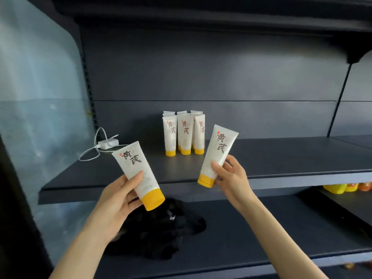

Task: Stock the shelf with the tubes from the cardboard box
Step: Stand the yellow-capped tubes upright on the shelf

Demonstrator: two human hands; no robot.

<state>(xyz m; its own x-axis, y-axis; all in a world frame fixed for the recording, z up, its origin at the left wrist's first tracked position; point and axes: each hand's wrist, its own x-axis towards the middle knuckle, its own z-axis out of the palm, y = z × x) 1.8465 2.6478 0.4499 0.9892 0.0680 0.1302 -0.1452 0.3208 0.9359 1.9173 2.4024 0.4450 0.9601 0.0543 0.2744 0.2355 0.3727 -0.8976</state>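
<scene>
Tubes of cream-white soft plastic with orange-yellow caps are seen in three places. The left tube [138, 174] is pinched low on its body between the thumb and curled fingers of the left hand [116, 200]; its cap is pointed down and to the right and its flat crimped end is tilted up to the left. It is held in the air just near of the front edge of the shelf [281, 158]. The right tube [217, 154] is gripped close to its cap by the right hand [231, 176], with the thumb laid across the front and the fingers wrapped behind, and it leans up to the right over the shelf's front lip. The standing tubes [184, 133] are set cap-down in a tight cluster of front and back rows near the middle of the shelf, well back from the front edge.

Open board is left to the right of the cluster as far as a dark slanted strut [340, 97]. A narrower stretch is left on the left, where a white charger block [107, 142] lies with its looped cable [90, 152] trailed toward the near left corner. The shelf is matt dark grey and flat, with a straight squared front edge. The bay is closed on the left by a pale translucent side panel [40, 97]. On the lower shelf [261, 228] a crumpled black cloth [167, 224] is seen beneath the left hand, and yellow bottles [338, 188] are partly seen at far right
</scene>
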